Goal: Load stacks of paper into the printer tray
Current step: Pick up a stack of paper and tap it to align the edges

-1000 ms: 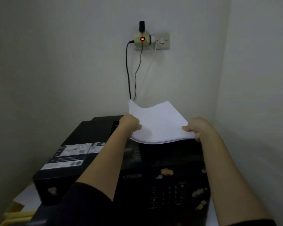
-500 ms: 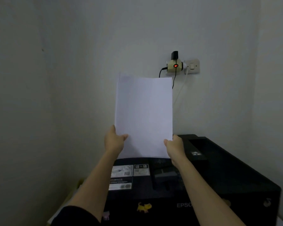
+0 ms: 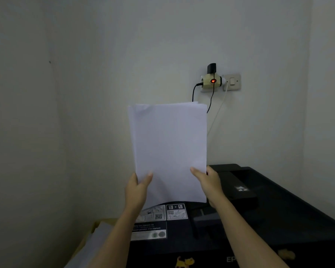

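On the front edge of the black boxy plastic printer the pale letters "EP" can be read, with the rest of the word hidden. The white-and-grey instruction sticker on the printer's top carries small diagrams, a square code, two round seals and lines of white print, all too blurred to read. A small white pictogram label further back on the top is likewise illegible.
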`<state>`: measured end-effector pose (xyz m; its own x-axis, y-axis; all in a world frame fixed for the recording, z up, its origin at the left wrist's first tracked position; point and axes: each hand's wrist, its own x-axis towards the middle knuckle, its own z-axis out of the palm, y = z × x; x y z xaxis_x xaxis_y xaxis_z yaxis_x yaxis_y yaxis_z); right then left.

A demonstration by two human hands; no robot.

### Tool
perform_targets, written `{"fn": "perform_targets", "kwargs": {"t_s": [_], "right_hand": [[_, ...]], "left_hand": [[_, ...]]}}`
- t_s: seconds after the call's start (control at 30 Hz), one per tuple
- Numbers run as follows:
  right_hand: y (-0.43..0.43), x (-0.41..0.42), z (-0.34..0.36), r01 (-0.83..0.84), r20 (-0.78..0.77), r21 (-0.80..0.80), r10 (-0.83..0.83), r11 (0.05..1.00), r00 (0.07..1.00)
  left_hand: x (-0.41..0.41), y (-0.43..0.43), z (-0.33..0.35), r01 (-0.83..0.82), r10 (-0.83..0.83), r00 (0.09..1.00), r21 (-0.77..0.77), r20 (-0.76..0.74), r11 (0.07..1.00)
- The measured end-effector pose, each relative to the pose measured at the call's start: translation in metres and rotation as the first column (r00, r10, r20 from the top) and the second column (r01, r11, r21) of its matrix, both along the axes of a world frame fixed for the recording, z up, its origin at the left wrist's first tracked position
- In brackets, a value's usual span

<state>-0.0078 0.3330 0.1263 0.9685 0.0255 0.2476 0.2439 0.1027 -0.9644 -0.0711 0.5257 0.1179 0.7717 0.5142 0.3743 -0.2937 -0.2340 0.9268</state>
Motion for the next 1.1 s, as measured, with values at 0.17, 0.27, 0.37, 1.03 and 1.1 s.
{"fn": "perform_targets", "kwargs": {"t_s": [0.17,0.27,0.37,1.03,1.1], "right_hand": [[-0.001,0.009,0.022,-0.009,0.018,0.146,0.006,0.989,1.0],[0.004,0.012,0.054,-0.068,0.127,0.194,0.044,0.979,0.991],[0.007,0.015,0.076,-0.105,0.153,0.166,0.08,0.981,0.985],[0.0,0.015,0.068,-0.078,0.109,0.134,0.064,0.988,0.992],[0.002,0.013,0.065,-0.068,0.109,0.121,0.055,0.99,0.993]], "left_hand": [[0.001,0.005,0.045,-0.051,0.049,0.984,0.006,0.174,0.999],[0.004,0.004,0.084,-0.042,0.022,0.962,0.068,0.272,0.997],[0.006,-0.001,0.106,-0.047,0.037,0.964,0.033,0.264,0.998],[0.006,0.005,0.107,-0.038,0.026,0.977,0.052,0.213,0.998],[0.006,0.007,0.098,0.023,-0.024,0.981,0.006,0.195,1.0]]}}
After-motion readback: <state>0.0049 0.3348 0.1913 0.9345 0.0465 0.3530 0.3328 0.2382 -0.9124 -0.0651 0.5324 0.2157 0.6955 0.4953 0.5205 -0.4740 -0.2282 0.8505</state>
